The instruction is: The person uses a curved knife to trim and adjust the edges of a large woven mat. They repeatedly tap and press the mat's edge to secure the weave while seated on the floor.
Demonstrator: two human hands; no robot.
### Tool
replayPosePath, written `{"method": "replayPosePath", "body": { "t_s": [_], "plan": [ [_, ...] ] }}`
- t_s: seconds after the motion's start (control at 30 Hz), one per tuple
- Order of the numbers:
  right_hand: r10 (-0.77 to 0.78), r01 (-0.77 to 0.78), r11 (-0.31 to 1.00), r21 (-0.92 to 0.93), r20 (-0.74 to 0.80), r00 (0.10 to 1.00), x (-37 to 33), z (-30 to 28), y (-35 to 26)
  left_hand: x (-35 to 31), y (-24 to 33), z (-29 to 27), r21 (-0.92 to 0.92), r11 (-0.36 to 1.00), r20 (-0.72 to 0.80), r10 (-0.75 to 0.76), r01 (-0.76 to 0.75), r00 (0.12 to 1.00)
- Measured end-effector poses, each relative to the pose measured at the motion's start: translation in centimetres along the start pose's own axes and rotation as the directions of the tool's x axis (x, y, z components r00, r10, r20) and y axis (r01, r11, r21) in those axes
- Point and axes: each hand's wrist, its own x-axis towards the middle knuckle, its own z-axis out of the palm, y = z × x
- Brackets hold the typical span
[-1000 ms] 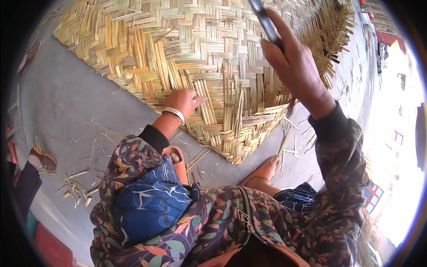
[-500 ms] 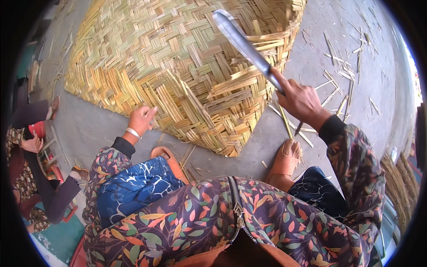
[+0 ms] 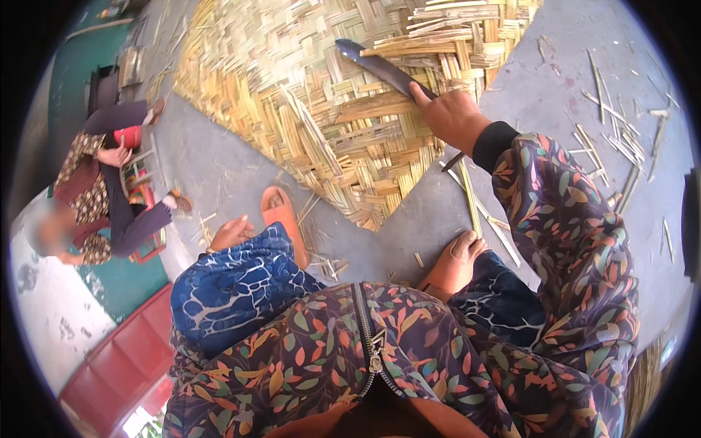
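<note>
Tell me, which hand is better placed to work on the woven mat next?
Probably the right hand: it grips the long blade, which is over the woven mat. The left hand is down by the left knee, away from the mat, with no tool showing.

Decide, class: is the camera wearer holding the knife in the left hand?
No, the right hand holds the knife over the woven mat, while the left hand is beside the blue trouser leg.
</note>
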Motion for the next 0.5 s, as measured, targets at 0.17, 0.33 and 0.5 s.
{"method": "replayPosePath", "body": {
  "t_s": [0.17,0.33,0.5],
  "plan": [
    [-0.004,0.005,1.000,-0.010,0.060,0.998,-0.4,-2.9,1.3,-5.0,3.6,5.8,0.339,0.940,0.255,-0.051,-0.039,0.966],
    [-0.014,0.021,0.997,-0.070,0.088,0.996,0.1,-2.8,1.3,-0.2,5.6,15.7,0.141,0.982,0.674,-0.002,-0.126,0.738],
    [0.050,-0.039,0.994,-0.101,0.114,0.992,-0.1,-3.5,0.6,6.2,9.8,17.0,-0.257,0.853,0.101,0.491,-0.454,0.865]
  ]
}}
